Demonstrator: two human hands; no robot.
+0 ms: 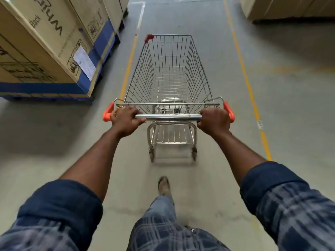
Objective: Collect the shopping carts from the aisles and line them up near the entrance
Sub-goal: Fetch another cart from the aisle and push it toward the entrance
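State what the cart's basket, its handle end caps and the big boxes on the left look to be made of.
Basket: thin metal wire, bright plated finish; it glints silver.
Handle end caps: likely moulded plastic, matte orange.
Boxes: corrugated cardboard by the look, dull tan with printed marks and blue bands.

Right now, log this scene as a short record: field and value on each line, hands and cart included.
cart: one wire shopping cart, basket empty, pointing down the aisle
handle: metal handle bar with orange end caps
left hand: left hand, closed grip on the bar near its left end
right hand: right hand, closed grip on the bar near its right end
floor: grey concrete floor with yellow lane lines on both sides of the cart
left side: stacked cardboard boxes on a blue base
foot: one foot forward, behind the cart
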